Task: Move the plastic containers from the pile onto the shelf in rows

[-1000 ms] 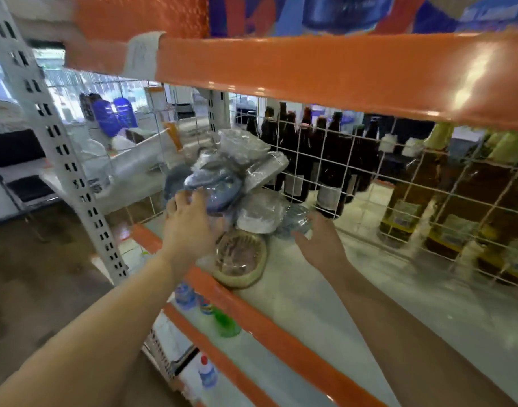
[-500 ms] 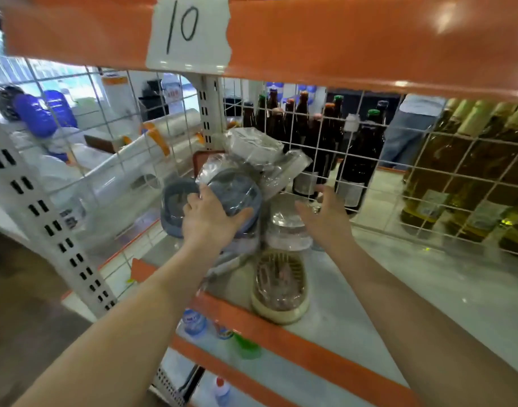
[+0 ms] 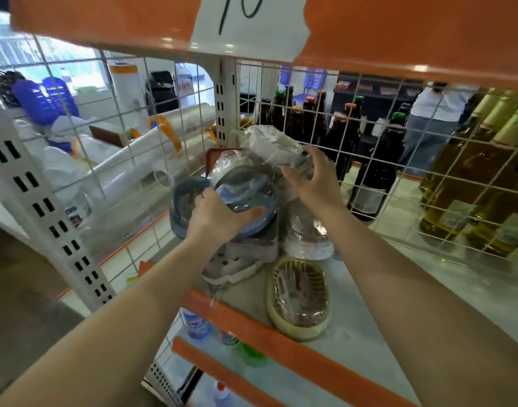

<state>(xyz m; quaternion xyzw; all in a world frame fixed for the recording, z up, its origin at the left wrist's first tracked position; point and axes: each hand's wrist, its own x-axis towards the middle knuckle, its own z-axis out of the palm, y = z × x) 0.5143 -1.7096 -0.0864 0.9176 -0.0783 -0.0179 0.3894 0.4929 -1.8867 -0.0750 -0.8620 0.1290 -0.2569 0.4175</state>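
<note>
The pile of plastic containers (image 3: 251, 207), most in clear wrap, sits at the near left corner of the grey shelf (image 3: 428, 289), against the wire mesh side panel (image 3: 119, 160). The left hand (image 3: 219, 218) has its grip curled round the rim of a blue round container (image 3: 246, 192) tilted on the pile's near side. The right hand (image 3: 313, 183) reaches to the pile's top, fingers spread and bent over a wrapped white container (image 3: 269, 145). A beige oval basket (image 3: 298, 301) lies apart, just near of the pile by the orange shelf edge (image 3: 281, 342). Brown bottles (image 3: 372, 171) stand behind the far mesh.
</note>
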